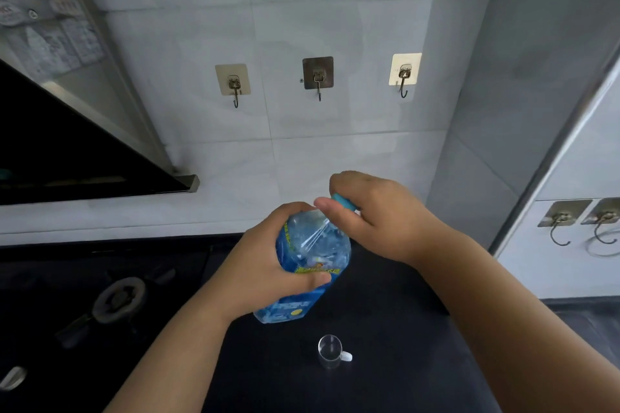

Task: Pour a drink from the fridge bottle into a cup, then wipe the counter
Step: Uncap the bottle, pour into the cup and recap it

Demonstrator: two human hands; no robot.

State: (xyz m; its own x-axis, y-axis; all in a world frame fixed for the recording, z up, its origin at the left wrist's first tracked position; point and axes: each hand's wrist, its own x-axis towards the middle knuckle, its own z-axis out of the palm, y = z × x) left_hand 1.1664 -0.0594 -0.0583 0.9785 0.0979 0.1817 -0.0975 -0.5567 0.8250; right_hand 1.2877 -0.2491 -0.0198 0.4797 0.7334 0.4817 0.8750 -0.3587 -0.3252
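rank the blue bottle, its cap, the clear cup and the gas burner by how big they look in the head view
1. blue bottle, clearly largest
2. gas burner
3. clear cup
4. cap, mostly hidden by the right hand, so its full size is unsure

The cup sits nearer the camera than the burner.
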